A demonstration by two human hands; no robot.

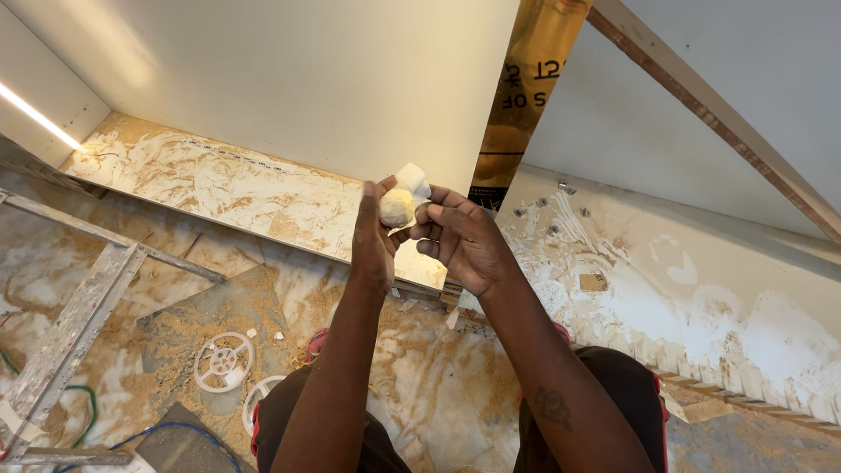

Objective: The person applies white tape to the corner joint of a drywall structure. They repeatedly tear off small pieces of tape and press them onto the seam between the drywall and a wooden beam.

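Printed wrapping: a tall, glossy golden-brown strip of film (530,88) runs down the corner where two white wall panels meet, at upper centre.
Markings on it: dark printed characters, upside down; a darker band sits at its lower end.
Position: it stands just behind and above the right hand (464,241), its foot ending near the floor edge.
Small label: a tan square patch (593,282) lies on the plaster-smeared board to the right.
Screens and signs: none visible.
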